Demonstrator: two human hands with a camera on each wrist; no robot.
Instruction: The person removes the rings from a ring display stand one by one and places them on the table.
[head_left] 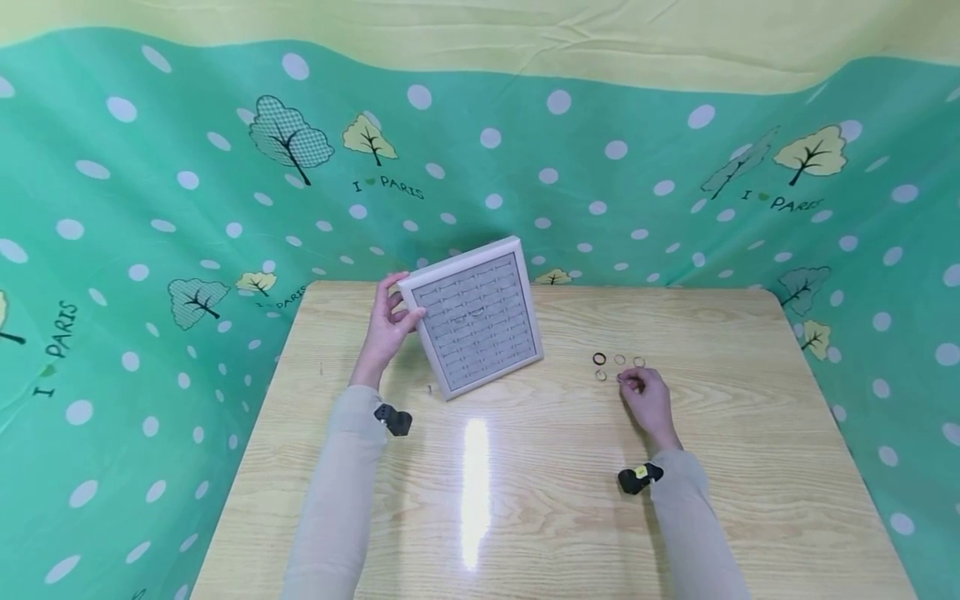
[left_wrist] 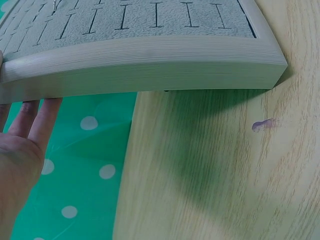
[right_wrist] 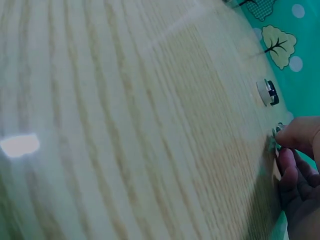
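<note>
My left hand point(head_left: 386, 329) grips the upper left corner of a white-framed ring display tray point(head_left: 422, 329), thumb on the front and fingers behind. The tray stands tilted up on the table, its grey padded face with rows of slots toward me. Two rings point(head_left: 477, 312) appear to sit in the middle slots. In the left wrist view, fingers point(left_wrist: 46, 117) reach behind the tray's edge point(left_wrist: 150, 77). My right hand point(head_left: 647, 404) pinches a small ring point(right_wrist: 276, 139) at the tabletop. Close by lie a black ring point(head_left: 599, 358) and several silver-coloured rings point(head_left: 619, 359).
The wooden table point(head_left: 555, 500) carries a bright light reflection in front of the tray. A small purplish mark point(left_wrist: 262, 125) shows on the wood left of the tray. Green dotted cloth point(head_left: 525, 167) hangs behind the table and at both sides.
</note>
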